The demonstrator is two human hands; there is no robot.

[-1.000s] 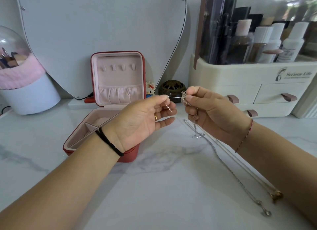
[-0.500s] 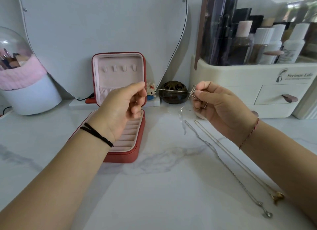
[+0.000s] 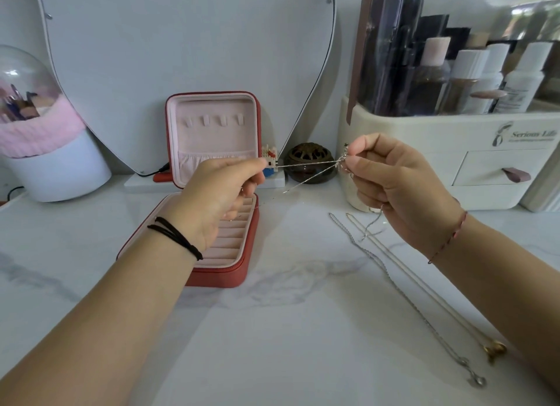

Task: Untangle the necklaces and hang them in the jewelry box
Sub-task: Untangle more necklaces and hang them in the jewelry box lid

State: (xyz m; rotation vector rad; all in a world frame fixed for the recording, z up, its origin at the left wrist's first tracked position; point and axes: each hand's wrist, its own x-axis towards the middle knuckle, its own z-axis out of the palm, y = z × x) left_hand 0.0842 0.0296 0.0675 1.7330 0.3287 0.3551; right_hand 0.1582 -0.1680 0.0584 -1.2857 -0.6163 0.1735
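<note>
Pulled apart since a second ago, my left hand [image 3: 218, 199] pinches one end of a thin silver chain [image 3: 303, 164] and my right hand [image 3: 394, 187] pinches its knot, strands taut between them beside the open jewelry box [image 3: 212, 273]. Two other necklaces [image 3: 391, 281] lie on the marble table [image 3: 288, 330].
</note>
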